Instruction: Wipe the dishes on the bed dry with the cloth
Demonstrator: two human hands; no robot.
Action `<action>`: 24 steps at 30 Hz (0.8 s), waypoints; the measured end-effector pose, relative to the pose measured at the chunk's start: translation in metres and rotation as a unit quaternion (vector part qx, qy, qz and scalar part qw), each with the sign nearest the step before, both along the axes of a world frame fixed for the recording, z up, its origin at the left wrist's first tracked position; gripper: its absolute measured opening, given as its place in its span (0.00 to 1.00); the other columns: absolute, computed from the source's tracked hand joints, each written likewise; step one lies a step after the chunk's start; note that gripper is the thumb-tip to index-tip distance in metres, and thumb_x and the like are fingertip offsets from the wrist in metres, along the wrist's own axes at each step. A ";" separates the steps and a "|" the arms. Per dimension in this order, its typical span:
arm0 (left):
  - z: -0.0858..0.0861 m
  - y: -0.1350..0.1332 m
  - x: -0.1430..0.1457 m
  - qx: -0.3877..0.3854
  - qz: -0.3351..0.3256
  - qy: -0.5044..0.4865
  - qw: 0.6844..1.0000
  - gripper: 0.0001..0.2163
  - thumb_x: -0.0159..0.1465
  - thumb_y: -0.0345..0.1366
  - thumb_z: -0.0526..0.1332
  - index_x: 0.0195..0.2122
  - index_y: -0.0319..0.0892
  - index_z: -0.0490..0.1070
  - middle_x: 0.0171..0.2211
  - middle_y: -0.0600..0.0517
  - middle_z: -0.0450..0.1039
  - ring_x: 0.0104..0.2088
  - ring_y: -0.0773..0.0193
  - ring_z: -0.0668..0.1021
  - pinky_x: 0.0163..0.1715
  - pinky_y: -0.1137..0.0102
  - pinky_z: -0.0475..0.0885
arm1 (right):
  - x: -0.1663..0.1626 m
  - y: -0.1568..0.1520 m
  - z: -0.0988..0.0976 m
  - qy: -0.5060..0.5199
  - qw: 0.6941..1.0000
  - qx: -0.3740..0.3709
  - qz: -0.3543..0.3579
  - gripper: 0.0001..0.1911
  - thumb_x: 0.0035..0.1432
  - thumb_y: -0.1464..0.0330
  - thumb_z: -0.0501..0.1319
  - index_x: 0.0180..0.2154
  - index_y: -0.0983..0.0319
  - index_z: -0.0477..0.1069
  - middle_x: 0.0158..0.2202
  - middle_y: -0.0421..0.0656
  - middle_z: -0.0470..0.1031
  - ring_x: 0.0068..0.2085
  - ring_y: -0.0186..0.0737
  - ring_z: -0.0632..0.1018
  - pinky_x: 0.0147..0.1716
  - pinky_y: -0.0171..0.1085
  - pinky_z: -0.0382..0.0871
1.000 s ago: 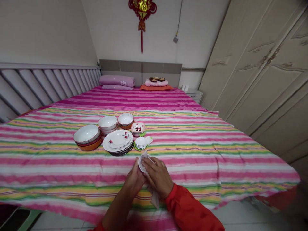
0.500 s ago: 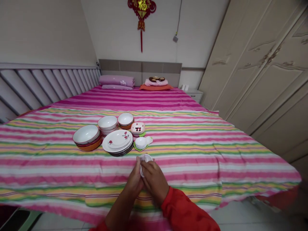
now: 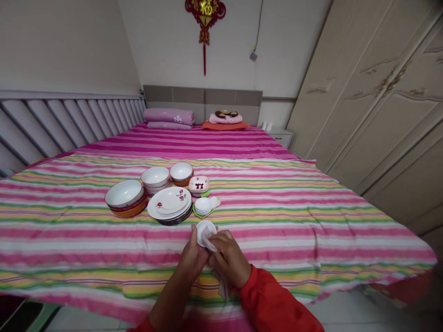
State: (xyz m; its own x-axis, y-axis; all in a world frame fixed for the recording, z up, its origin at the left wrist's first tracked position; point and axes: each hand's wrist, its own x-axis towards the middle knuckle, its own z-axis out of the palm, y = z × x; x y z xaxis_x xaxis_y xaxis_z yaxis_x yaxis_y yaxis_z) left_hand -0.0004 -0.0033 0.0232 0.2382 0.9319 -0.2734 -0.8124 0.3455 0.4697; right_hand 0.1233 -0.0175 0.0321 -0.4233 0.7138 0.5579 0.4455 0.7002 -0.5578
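Observation:
A small white dish [image 3: 204, 228] is held up above the bed's near side in my left hand [image 3: 192, 256], its thumb along the rim. My right hand [image 3: 230, 259] pinches a pale thin cloth [image 3: 208, 241] and presses it into the dish; a loose end hangs below the hand. Just beyond the dish is a stack of small white handled dishes [image 3: 203, 204] on a green leaf-shaped one. Behind these are square pink-rimmed dishes [image 3: 199, 183]. To the left lies a stack of oval plates [image 3: 169, 201] with red flowers on top.
Bowls stand in three stacks: large bowls [image 3: 124, 193] at left, medium bowls [image 3: 155, 177] and smaller bowls [image 3: 181, 171] behind the plates. All rest on a striped sheet [image 3: 277, 216] over the bed. Folded bedding [image 3: 169, 117] lies at the headboard. A wardrobe [image 3: 377, 101] lines the right side.
My right hand has shifted slightly right and the dish now faces up more openly, showing its inside and the cloth. The stacks have stayed in place.

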 end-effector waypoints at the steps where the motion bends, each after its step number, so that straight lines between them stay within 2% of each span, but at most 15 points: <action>1: -0.001 -0.001 0.004 0.000 -0.001 -0.004 1.000 0.23 0.67 0.47 0.47 0.41 0.32 0.74 0.40 0.41 0.78 0.50 0.57 0.75 0.56 0.63 0.64 | 0.000 0.000 0.001 0.012 1.000 -0.004 0.001 0.12 0.60 0.74 0.53 0.42 0.60 0.73 0.39 0.45 0.75 0.41 0.42 0.69 0.44 0.43 0.66; 6: -0.002 -0.004 0.017 -0.013 0.037 -0.016 0.999 0.18 0.68 0.41 0.47 0.48 0.37 0.71 0.41 0.46 0.78 0.50 0.62 0.74 0.57 0.66 0.63 | -0.004 0.007 -0.002 -0.010 0.998 0.045 -0.032 0.18 0.59 0.75 0.53 0.51 0.63 0.68 0.49 0.50 0.71 0.49 0.48 0.66 0.49 0.49 0.64; 10: 0.000 0.003 0.006 -0.024 0.042 -0.004 0.999 0.22 0.68 0.45 0.45 0.43 0.34 0.74 0.37 0.43 0.78 0.47 0.59 0.77 0.53 0.64 0.67 | -0.006 0.010 -0.008 -0.036 0.998 0.053 0.023 0.17 0.59 0.75 0.54 0.49 0.63 0.68 0.46 0.48 0.72 0.46 0.46 0.67 0.48 0.47 0.67; 12: 0.001 0.006 -0.002 -0.017 0.053 0.000 0.998 0.23 0.68 0.46 0.45 0.44 0.34 0.73 0.38 0.43 0.78 0.45 0.58 0.78 0.51 0.63 0.69 | -0.002 0.012 -0.010 -0.035 0.997 0.059 0.033 0.18 0.59 0.76 0.52 0.50 0.61 0.67 0.45 0.47 0.72 0.46 0.45 0.67 0.47 0.46 0.68; 16: 0.002 0.006 -0.006 -0.030 0.100 0.019 0.994 0.20 0.68 0.44 0.47 0.53 0.39 0.68 0.42 0.45 0.78 0.45 0.61 0.78 0.50 0.64 0.70 | 0.008 0.020 -0.013 -0.038 0.996 0.074 -0.016 0.19 0.60 0.76 0.50 0.52 0.63 0.67 0.45 0.51 0.71 0.47 0.46 0.66 0.47 0.48 0.68; 18: 0.002 0.005 -0.001 -0.040 0.095 0.022 0.994 0.20 0.67 0.44 0.48 0.55 0.40 0.66 0.44 0.45 0.77 0.47 0.61 0.77 0.51 0.64 0.70 | 0.009 0.023 -0.013 -0.021 0.997 0.071 -0.035 0.20 0.59 0.76 0.51 0.52 0.64 0.66 0.48 0.52 0.70 0.48 0.47 0.66 0.48 0.49 0.68; 21: 0.000 0.002 0.007 -0.047 0.072 0.010 0.996 0.19 0.68 0.40 0.48 0.56 0.37 0.65 0.46 0.43 0.76 0.48 0.63 0.76 0.53 0.68 0.68 | 0.005 0.024 -0.015 -0.020 0.997 0.069 0.000 0.21 0.59 0.75 0.52 0.54 0.63 0.65 0.51 0.50 0.69 0.52 0.46 0.65 0.52 0.50 0.66; 24: -0.002 0.003 0.009 -0.055 0.088 0.010 0.995 0.19 0.68 0.38 0.47 0.54 0.35 0.66 0.43 0.43 0.77 0.46 0.64 0.77 0.52 0.70 0.68 | 0.000 0.024 -0.017 -0.040 0.997 0.067 0.028 0.19 0.59 0.74 0.53 0.52 0.63 0.66 0.51 0.49 0.70 0.54 0.46 0.64 0.54 0.50 0.64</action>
